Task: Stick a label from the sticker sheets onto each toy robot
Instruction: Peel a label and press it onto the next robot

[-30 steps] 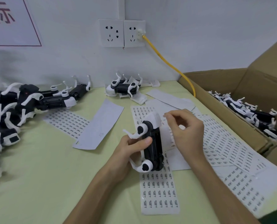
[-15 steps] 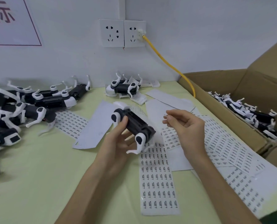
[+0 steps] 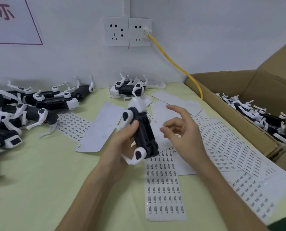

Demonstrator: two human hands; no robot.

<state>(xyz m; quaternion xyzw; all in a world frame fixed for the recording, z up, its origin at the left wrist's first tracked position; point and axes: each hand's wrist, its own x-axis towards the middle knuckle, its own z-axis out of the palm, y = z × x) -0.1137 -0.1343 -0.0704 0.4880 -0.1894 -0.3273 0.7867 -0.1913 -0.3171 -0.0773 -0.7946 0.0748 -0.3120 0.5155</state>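
1. Toy robot (image 3: 143, 130): black body, white legs. Centre of frame, lifted off the table, its long axis leaning toward the upper left.
2. Left hand (image 3: 120, 145): thumb and fingers wrapped round the robot's body from the left.
3. Right hand (image 3: 185, 137): just right of the robot, apart from it. Fingers half curled, index raised. Cannot tell whether a label rides on a fingertip.
4. Sticker sheets (image 3: 164, 189): flat on the table, lower centre and right.
5. Other stock: pile of robots (image 3: 39, 110) at left; cardboard box (image 3: 230, 84) at right, holding more.
6. Likely faults:
   - The label may go on crooked or creased if the robot turns in the grip.
   - The label may fold onto itself on the finger.
   - A white leg may snag.
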